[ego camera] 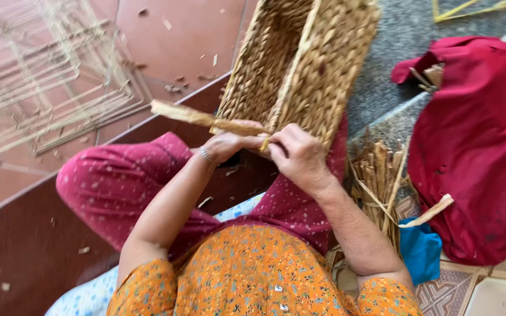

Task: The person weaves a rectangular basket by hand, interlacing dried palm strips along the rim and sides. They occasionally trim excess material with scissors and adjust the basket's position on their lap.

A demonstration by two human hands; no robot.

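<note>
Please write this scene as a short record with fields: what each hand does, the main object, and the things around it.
left hand: grips a flat dried straw strand that sticks out to the left
right hand: pinches the same strand at the rim of the rectangular woven straw basket
basket position: propped on the lap, opening toward the person
right of the person: red cloth bag, bundle of loose dried straw, blue cloth
floor, upper left: thin wire frames

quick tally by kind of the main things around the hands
woven basket: 1
loose straw strip held in the left hand with the right hand next to it: 1
red cloth bundle: 1
blue cloth: 1
pile of dry straw: 1
stack of wire frames: 1
total: 6
</note>
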